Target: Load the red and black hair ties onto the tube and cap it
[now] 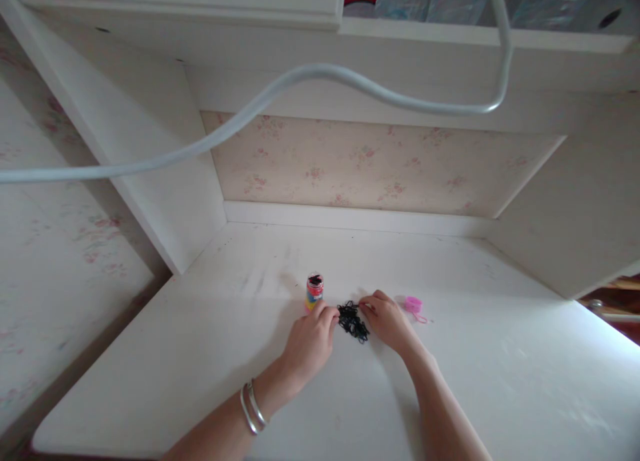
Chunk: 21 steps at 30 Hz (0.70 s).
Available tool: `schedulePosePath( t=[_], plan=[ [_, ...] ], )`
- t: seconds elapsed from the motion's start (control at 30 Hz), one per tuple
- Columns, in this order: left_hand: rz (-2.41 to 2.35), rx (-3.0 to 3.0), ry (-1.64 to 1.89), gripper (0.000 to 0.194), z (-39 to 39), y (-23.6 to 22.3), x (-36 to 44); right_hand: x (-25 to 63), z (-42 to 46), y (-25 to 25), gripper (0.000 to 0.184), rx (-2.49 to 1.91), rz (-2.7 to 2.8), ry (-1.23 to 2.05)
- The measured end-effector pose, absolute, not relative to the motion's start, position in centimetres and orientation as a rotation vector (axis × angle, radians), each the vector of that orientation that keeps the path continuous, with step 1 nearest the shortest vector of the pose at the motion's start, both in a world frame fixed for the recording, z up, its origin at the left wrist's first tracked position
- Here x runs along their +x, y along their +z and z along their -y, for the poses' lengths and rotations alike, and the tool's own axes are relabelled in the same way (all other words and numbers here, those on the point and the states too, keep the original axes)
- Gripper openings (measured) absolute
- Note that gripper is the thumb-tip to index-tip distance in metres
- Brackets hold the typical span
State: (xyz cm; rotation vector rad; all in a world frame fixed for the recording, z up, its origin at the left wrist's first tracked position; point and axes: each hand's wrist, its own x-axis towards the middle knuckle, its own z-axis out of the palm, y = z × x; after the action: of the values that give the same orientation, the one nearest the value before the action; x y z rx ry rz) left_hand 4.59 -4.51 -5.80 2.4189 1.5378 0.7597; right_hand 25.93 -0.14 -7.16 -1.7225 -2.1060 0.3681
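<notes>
A small pile of black elastic bands (353, 320) lies on the white desk (450, 354). My left hand (311, 340), with silver bangles at the wrist, rests at the pile's left edge, its fingers curled and touching the bands. My right hand (387, 320) sits at the pile's right edge with fingertips pinched together on some bands. Just behind my left hand stands a small colourful jar (315, 291), uncapped, with black bands inside. Its pink lid (413, 305) lies on the desk right of my right hand.
The desk sits in a white alcove with floral wallpaper (370, 161) at the back and side panels left and right. A white cable (300, 81) loops across above. A shelf (475, 34) overhead holds bottles.
</notes>
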Motion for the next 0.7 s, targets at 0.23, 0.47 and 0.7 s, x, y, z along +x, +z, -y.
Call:
schedulePosePath(
  t=[0.23, 0.47, 0.7],
  plan=[
    [-1.53, 2.442, 0.738, 0.019, 4.6, -5.8, 4.5, 26.7, 0.1, -7.0, 0.027, -1.804, 2.016, 0.26],
    [-1.519, 2.422, 0.801, 0.02, 4.7, -5.4, 4.5, 26.8, 0.0, -7.0, 0.026, -1.782, 1.906, 0.2],
    [-1.367, 2.299, 1.103, 0.023, 4.9, -4.4, 4.3, 26.6, 0.2, -6.6, 0.028, -1.74, 1.923, 0.208]
  ],
)
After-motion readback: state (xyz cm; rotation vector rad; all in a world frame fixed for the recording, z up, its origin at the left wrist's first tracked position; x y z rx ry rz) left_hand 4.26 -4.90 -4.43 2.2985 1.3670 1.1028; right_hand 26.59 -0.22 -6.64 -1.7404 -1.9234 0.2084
